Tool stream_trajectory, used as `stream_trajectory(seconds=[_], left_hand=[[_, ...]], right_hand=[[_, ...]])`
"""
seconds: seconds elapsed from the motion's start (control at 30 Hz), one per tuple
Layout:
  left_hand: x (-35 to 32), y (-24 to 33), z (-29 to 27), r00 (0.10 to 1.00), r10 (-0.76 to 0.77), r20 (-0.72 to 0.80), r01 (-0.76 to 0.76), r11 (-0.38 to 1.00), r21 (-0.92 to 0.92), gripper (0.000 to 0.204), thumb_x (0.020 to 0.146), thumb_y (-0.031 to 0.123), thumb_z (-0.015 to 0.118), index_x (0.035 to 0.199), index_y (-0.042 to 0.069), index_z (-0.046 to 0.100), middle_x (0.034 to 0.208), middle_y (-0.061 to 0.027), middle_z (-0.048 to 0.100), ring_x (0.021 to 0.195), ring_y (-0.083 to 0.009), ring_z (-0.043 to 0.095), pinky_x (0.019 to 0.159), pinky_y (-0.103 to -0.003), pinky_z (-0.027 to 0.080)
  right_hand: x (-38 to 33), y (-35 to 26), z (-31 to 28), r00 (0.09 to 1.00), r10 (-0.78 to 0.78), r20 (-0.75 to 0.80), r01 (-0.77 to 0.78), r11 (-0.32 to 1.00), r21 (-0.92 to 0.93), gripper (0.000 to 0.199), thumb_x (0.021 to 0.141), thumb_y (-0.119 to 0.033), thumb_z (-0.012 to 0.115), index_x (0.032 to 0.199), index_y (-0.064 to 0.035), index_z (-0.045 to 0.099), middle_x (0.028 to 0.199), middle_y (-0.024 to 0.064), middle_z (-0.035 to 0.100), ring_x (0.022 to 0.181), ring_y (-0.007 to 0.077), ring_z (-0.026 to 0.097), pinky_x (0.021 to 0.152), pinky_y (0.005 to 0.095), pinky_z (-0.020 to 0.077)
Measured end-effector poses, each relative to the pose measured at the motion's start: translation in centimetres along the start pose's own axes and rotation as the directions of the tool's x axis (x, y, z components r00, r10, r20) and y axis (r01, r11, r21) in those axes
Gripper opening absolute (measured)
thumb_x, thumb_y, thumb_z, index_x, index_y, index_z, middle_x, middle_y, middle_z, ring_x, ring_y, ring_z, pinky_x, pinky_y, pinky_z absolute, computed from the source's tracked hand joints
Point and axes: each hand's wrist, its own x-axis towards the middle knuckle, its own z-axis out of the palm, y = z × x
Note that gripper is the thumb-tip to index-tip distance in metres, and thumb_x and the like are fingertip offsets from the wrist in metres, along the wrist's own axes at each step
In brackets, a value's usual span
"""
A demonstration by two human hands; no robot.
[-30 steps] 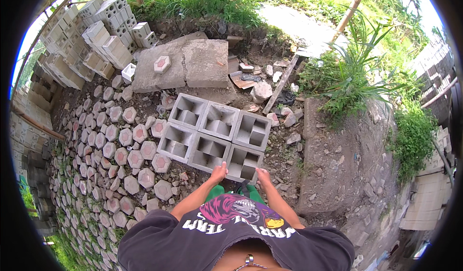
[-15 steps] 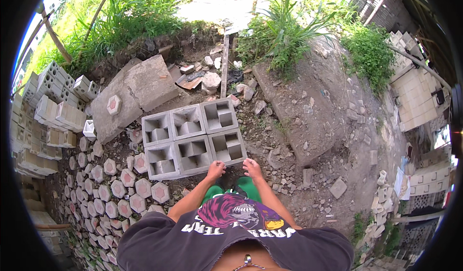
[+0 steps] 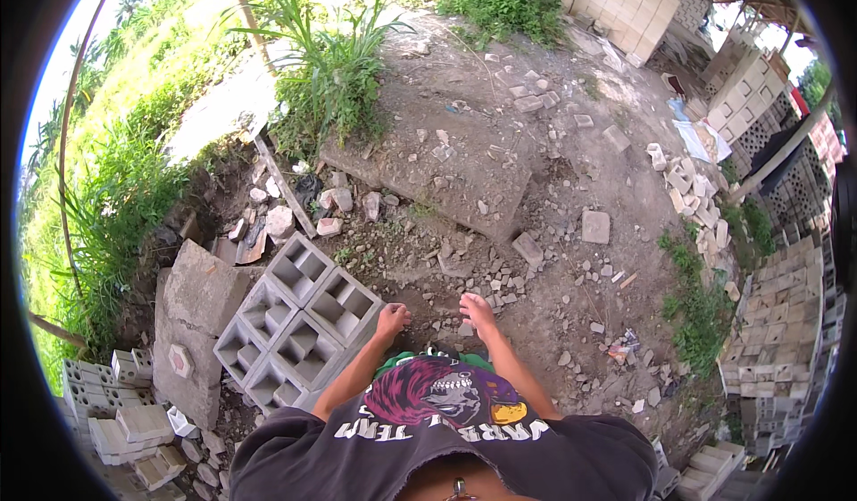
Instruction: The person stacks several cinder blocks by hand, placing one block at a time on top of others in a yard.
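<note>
Grey concrete vent blocks (image 3: 299, 322), six square cells in a cluster, lie on bare dirt (image 3: 536, 180) at lower left. Left hand (image 3: 391, 321) sits just beside the cluster's right edge, fingers curled, holding nothing. Right hand (image 3: 478, 310) is apart over rubble, open and empty.

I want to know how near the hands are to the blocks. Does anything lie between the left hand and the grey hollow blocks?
Nothing visible does. The left hand hangs just right of the hollow concrete blocks, with only bare dirt between. The right hand is farther off, over rubble.
</note>
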Motion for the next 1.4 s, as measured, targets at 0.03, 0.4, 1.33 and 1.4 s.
stream_trajectory(seconds=[0.03,0.4,1.33,1.4], left_hand=[[0.4,0.6,1.6,0.998,-0.038,0.049,0.035,0.997,0.064,0.034,0.092,0.024,0.052,0.117,0.001,0.051,0.094,-0.008,0.064,0.074,-0.0159,0.063,0.058,-0.028,0.049],[4.2,4.1,22.4,0.937,0.058,0.344,-0.122,0.978,0.168,0.025,0.092,0.02,0.052,0.109,0.002,0.058,0.08,-0.0054,0.063,0.064,-0.013,0.061,0.052,-0.026,0.048],[-10.6,-2.5,66.9,0.184,-0.484,0.855,-0.714,0.533,0.455,0.04,0.09,0.041,0.06,0.072,0.005,0.061,0.056,0.0005,0.052,0.048,-0.0076,0.049,0.046,-0.025,0.038],[-12.2,-3.1,71.3,0.103,-0.518,0.849,-0.725,0.546,0.421,0.044,0.094,0.041,0.053,0.073,0.003,0.061,0.054,0.0005,0.051,0.047,-0.0082,0.049,0.046,-0.025,0.039]], right_hand=[[-0.3,-0.2,-1.9,0.999,0.011,-0.041,-0.009,1.0,0.028,0.048,0.091,-0.041,0.057,0.128,-0.0109,0.05,0.121,0.0077,0.057,0.108,0.0225,0.056,0.085,0.0404,0.0459],[-4.4,-0.5,-21.5,0.911,-0.047,-0.41,0.168,0.95,0.264,0.05,0.09,-0.041,0.057,0.129,-0.0101,0.051,0.117,0.005,0.06,0.105,0.0203,0.058,0.085,0.0403,0.0456],[-25.0,21.1,-36.9,0.199,0.669,-0.716,0.67,0.44,0.598,0.044,0.09,-0.039,0.058,0.123,-0.0098,0.054,0.113,0.0055,0.061,0.101,0.0203,0.059,0.082,0.0385,0.047],[-26.0,21.3,-39.0,0.138,0.706,-0.695,0.712,0.416,0.565,0.044,0.09,-0.039,0.058,0.123,-0.0098,0.054,0.113,0.0053,0.062,0.1,0.02,0.059,0.082,0.0379,0.0472]])
